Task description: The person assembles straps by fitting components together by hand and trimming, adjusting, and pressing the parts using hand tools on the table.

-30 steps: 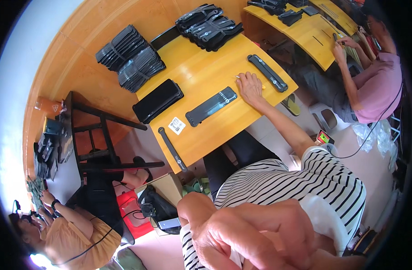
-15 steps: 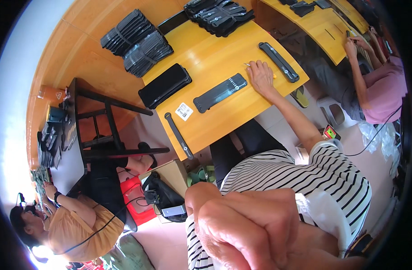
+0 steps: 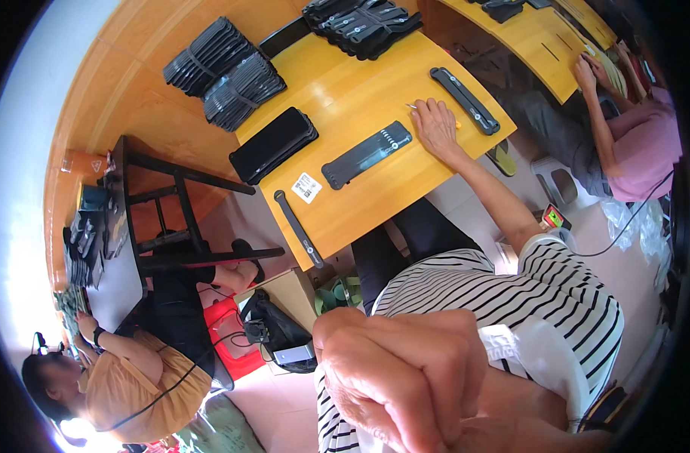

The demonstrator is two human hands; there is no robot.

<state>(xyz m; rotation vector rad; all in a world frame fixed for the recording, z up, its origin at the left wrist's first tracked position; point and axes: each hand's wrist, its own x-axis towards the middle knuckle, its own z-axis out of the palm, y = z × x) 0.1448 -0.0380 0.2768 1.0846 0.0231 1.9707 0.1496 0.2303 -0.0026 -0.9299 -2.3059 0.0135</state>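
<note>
My right hand [image 3: 435, 128] rests on the yellow wooden table [image 3: 345, 219], its fingers curled over a thin tool [image 3: 411, 106]. A pale pointed tip shows on one side of that hand and a yellow end on the other. Just left of it lies a flat, dark strap-like pad [image 3: 367, 155] with a row of pale marks. On its right is a bundle of long black straps [image 3: 465, 100]. Close to the camera, my left hand [image 3: 405, 377] is curled, knuckles up, in front of my striped shirt; whatever its fingers hold, if anything, is hidden.
Along the table's left lie a black stack [image 3: 274, 145], a white label [image 3: 306, 188] and a single black strap [image 3: 298, 229]. Banded black bundles [image 3: 243, 90] stand behind. One co-worker [image 3: 149, 385] sits at left, another [image 3: 639, 151] at right. A cardboard box [image 3: 292, 291] is on the floor.
My view has shifted very slightly. The co-worker at left has turned the head a little. Both my hands keep nearly the same pose, and the things on the table stay put.
</note>
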